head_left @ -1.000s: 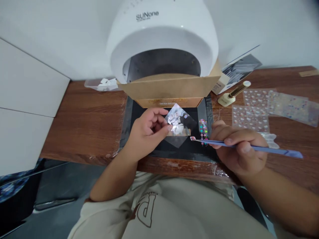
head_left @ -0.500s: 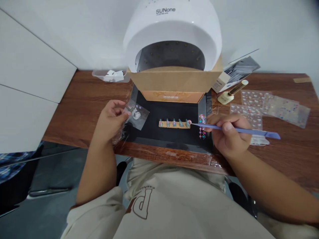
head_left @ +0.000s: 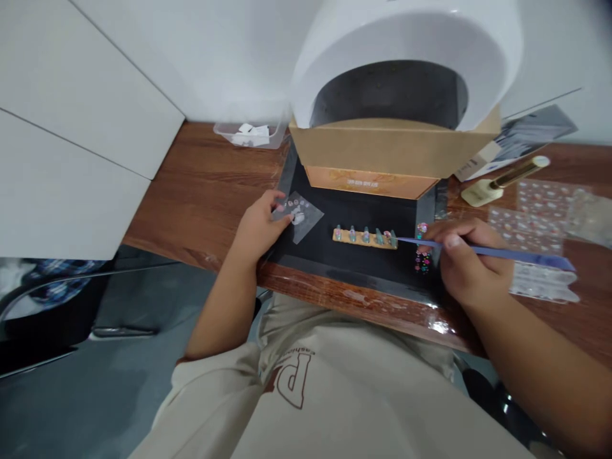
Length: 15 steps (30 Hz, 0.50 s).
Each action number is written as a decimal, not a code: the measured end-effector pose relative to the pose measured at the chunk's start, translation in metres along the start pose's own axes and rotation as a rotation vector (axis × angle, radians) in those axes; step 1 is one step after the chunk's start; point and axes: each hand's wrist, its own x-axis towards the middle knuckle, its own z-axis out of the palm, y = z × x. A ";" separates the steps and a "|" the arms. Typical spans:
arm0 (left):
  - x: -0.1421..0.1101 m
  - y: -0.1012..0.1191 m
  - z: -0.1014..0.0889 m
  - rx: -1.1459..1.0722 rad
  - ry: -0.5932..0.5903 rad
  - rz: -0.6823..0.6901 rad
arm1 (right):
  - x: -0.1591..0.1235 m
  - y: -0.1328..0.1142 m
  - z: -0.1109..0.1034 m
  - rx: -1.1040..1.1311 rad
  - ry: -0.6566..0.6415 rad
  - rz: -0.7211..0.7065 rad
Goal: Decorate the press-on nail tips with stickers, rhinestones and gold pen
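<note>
Right hand (head_left: 473, 261): closed around slim blue-violet metal tweezers (head_left: 507, 254), points inward. At their tip, apparently gripped: one small pink-and-white decoration (head_left: 387, 235), by the rightmost of five glossy grey-green false nails (head_left: 366, 234), which stand on a tan strip (head_left: 359, 242) on a black mat (head_left: 306, 255). Left hand (head_left: 258, 224): at a clear plastic film square (head_left: 310, 218); pinch or mere touch, cannot tell. Step, as judged: placing the decoration. Next move: calls for steady lowering, exact alignment, gentle release.

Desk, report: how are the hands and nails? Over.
Right hand holding tweezers; left hand at clear sheet. Five nails on strip, tweezers near the rightmost. Nothing visibly blocking them.
</note>
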 end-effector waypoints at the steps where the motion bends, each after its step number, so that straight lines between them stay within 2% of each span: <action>1: -0.001 -0.001 0.001 -0.012 0.006 0.020 | 0.000 -0.001 0.001 0.016 -0.002 -0.002; 6: -0.002 -0.002 0.004 0.003 0.004 0.117 | 0.001 -0.003 0.006 0.060 -0.004 0.001; 15: -0.001 -0.002 0.000 0.048 0.063 0.147 | 0.001 0.001 0.007 0.118 -0.034 -0.043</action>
